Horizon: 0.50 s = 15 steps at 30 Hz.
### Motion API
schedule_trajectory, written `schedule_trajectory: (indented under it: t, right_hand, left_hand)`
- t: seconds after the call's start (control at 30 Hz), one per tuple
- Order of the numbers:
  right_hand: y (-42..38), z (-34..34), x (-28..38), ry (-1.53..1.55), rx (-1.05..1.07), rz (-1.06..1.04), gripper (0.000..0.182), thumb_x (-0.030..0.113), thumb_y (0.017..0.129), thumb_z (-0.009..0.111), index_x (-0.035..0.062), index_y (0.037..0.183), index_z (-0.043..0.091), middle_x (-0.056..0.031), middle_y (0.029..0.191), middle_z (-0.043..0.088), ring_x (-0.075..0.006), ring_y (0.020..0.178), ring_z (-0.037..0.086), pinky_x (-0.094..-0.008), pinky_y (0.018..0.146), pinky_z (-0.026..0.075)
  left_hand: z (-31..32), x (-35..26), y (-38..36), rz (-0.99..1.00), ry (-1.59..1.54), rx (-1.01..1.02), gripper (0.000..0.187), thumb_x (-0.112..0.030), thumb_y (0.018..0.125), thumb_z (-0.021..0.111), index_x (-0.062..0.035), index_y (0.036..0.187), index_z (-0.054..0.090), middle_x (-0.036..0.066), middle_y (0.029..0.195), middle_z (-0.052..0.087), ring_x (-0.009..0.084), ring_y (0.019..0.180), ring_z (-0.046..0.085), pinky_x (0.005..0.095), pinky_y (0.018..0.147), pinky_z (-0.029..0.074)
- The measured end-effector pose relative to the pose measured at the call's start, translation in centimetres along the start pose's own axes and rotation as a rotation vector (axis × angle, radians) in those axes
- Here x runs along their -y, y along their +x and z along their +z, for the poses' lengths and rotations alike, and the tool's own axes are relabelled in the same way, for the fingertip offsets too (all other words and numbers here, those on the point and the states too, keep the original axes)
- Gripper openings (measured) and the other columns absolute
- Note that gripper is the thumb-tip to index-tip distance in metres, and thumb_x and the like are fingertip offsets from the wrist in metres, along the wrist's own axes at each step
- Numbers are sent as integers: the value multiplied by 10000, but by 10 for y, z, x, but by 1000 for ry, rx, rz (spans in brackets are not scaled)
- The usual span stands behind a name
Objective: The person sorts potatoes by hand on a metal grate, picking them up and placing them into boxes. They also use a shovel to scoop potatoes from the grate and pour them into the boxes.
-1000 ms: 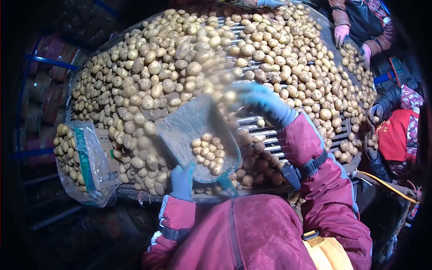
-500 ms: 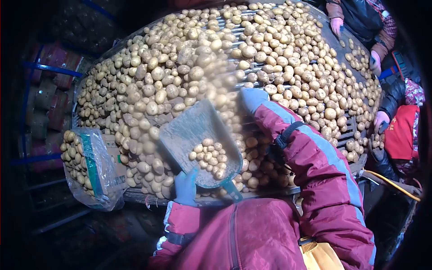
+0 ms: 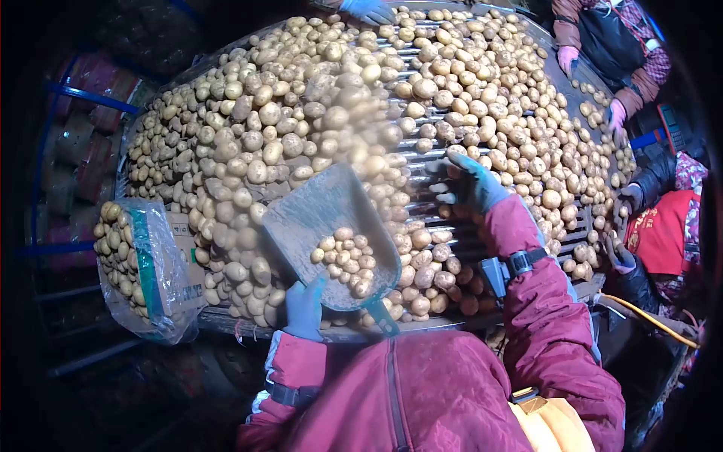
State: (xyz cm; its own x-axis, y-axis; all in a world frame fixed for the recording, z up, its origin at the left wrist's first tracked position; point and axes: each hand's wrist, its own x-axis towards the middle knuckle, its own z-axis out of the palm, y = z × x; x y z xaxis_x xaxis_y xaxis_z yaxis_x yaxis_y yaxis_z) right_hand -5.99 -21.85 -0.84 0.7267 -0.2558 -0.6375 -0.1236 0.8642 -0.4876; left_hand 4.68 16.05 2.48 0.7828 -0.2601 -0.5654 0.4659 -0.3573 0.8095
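Ideally, the left hand [image 3: 304, 309], clamped on the rim of the scoop [image 3: 305, 215] at lower centre, should hold it level lest its potatoes [image 3: 346, 261] spill, while the right hand [image 3: 461, 179], fingers apart over the bars [image 3: 419, 157] right of centre, avoids their gaps

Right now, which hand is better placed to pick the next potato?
Probably the right hand: its fingers are parted over the rollers, with potatoes close by. The left hand appears occupied gripping the scoop.
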Motion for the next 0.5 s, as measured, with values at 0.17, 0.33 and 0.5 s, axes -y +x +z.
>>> schedule_trajectory:
  t: [0.17,0.33,0.5]
  right_hand:
    - [40,29,-23,-900,-100,-274,218,270,865,656,75,904,746,-55,840,728,-219,742,686,-345,686,547]
    - [60,61,-44,-1901,-206,-340,238,279,821,657,127,969,764,-132,963,738,-318,940,716,-435,819,561]
    - [79,43,-48,-1868,-243,-471,322,362,810,632,96,934,767,-157,926,743,-319,856,726,-432,775,565]
  left_hand:
    - [1,-3,-1,25,2,2,409,-243,875,728,89,1102,650,78,978,661,128,840,589,275,755,477]
    - [-4,5,2,6,28,54,390,-189,909,680,93,1173,626,85,1101,664,145,952,594,292,871,465]
    - [6,3,1,16,75,1,442,-310,854,748,83,1042,671,89,930,674,145,783,616,280,655,498]
